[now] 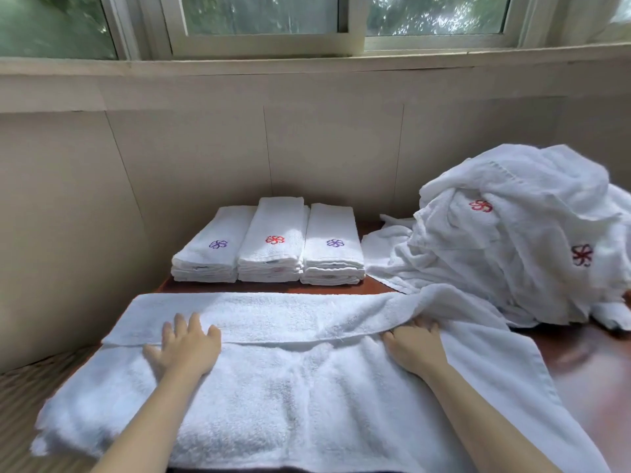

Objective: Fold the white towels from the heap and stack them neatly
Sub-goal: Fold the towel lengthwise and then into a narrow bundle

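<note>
Left hand lies flat, fingers spread, on the big white towel at the edge of its folded-over far flap. The right hand rests at the same edge with its fingertips hidden under the cloth, so whether it grips cannot be told. That towel lies across the near part of the reddish-brown worktop, the crumpled heap touches it at the right, and three stacks of folded towels stand side by side behind.

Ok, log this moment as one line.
step: folding towel | left hand: flat on towel | right hand: tucked under towel's fold | folded stacks: three, behind | heap: right, unfolded
</note>
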A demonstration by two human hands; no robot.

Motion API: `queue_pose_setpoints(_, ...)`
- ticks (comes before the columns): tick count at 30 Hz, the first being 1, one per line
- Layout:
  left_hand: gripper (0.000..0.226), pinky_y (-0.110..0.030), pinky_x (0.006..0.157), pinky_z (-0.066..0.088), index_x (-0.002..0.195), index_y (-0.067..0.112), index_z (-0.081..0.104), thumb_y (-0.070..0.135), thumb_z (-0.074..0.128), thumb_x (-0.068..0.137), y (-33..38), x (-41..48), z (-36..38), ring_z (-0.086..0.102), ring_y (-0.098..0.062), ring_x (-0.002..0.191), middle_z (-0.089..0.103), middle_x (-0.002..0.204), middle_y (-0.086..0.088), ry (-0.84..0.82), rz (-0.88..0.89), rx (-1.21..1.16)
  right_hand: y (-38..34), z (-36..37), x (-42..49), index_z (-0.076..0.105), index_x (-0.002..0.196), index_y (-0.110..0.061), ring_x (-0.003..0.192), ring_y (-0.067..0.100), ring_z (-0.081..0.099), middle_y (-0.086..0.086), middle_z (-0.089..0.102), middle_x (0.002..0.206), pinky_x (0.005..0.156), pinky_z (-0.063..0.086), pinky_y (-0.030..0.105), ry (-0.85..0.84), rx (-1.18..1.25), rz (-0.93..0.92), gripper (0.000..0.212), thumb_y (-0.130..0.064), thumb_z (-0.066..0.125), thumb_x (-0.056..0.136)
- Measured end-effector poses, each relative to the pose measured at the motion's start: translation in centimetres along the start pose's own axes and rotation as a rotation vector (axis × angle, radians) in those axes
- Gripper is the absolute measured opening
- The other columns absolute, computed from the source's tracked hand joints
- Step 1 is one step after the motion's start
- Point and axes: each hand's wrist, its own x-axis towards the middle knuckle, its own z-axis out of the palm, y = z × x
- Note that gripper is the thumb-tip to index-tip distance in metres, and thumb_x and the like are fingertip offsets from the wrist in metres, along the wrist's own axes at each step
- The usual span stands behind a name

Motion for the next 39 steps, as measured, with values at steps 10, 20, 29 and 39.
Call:
queue_pose_setpoints(10,0.032,-0.033,0.092,0.040,0.103,0.007,0.069,0.027,0.045,0.095,21.5,-9.9,-1.9,0.055,-0.029,0.112,0.065,0.115,-0.014,-0.245,0.725,-0.530,3.9,-5.4,-1.6,0.068,0.088,-0.003,0.085,0.033,0.054,0.017,0.064,0.092,0.066,0.036,0.032,0.413,0.768,0.585,0.021,-0.004,0.048,0.081)
queue_pose_setpoints(20,0.029,-0.038,0.088,0.050,0.109,0.004,0.063,0.021,0.058,0.087,30.7,-14.5,1.6,0.061,-0.018,0.096,0.065,0.097,-0.004,-0.476,0.867,-0.910,14.2,-4.3,0.4,0.058,0.096,0.005,0.060,0.033,0.061,0.020,0.064,0.074,0.052,0.049,0.034,0.435,1.063,0.804,0.041,-0.028,0.033,0.099)
queue_pose_setpoints(29,0.055,-0.018,0.078,0.043,0.125,0.027,0.062,-0.007,0.061,0.081,28.2,-14.4,-1.5,0.054,-0.009,0.085,0.057,0.133,0.014,-1.152,1.320,-0.514,16.0,-6.1,1.3,0.061,0.075,-0.001,0.071,0.020,0.053,0.003,0.057,0.073,0.060,0.042,0.025,0.222,1.262,0.710,0.044,-0.039,0.053,0.095)
queue_pose_setpoints(39,0.028,-0.027,0.094,0.043,0.123,0.023,0.059,0.023,0.051,0.096,23.4,-8.2,-2.0,0.054,-0.012,0.115,0.059,0.129,0.003,-0.272,0.890,-0.495,16.4,-7.4,-1.2,0.061,0.103,-0.003,0.070,0.013,0.053,0.007,0.060,0.083,0.053,0.043,0.011,0.582,1.205,0.464,0.029,0.014,0.059,0.079)
